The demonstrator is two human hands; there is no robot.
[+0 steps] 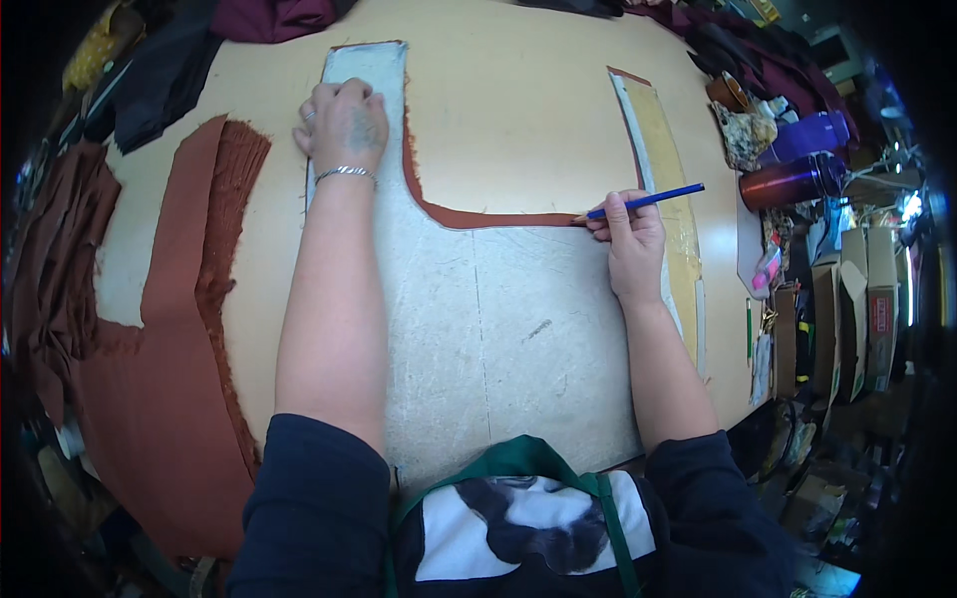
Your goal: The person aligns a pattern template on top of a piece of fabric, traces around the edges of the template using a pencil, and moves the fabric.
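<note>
A large grey-white garment pattern template [523, 336] lies before me on rust-brown fabric [478, 220]. The fabric shows as a band along the template's curved inner edge, with frayed threads at the left strap. My left hand [348, 127] rests on the upper left strap, fingers bent and holding no tool. In my right hand [632, 243] is a blue pencil [665, 196], held slanted. Its sharpened tip touches or nearly touches the fabric band at the right end of the curve. A yellowish strip [665, 164] runs along the template's right side.
Stacked rust-brown cut fabric [176, 299] lies at left, with dark cloth [168, 75] beyond it. On the right are a purple metallic tumbler [785, 182], a purple bottle [807, 137], cardboard boxes [852, 306] and a green pencil [748, 329]. Maroon cloth [273, 16] sits at the far edge.
</note>
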